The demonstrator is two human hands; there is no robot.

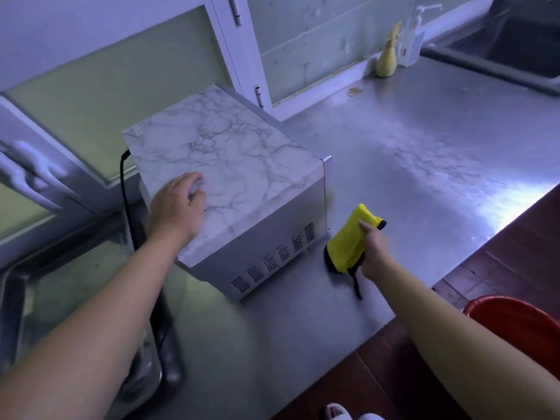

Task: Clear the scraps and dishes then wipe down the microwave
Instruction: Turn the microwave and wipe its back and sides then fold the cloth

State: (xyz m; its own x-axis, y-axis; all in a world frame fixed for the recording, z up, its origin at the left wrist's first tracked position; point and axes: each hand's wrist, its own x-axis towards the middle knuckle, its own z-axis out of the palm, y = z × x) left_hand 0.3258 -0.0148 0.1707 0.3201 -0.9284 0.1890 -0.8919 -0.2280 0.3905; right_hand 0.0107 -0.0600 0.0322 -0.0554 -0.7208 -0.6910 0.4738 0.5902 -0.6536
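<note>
Yellow cloth (348, 244) in right hand (374, 253), beside microwave (230, 153) edge, steel counter (424, 153) beyond

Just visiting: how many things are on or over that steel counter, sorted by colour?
Yellow: 2, the cloth in the right hand and a pale yellow thing by the wall.
White and silver: 1, the microwave.
Clear: 1, the pump bottle.
Tan: 1, a small loop.
Total: 5.
</note>
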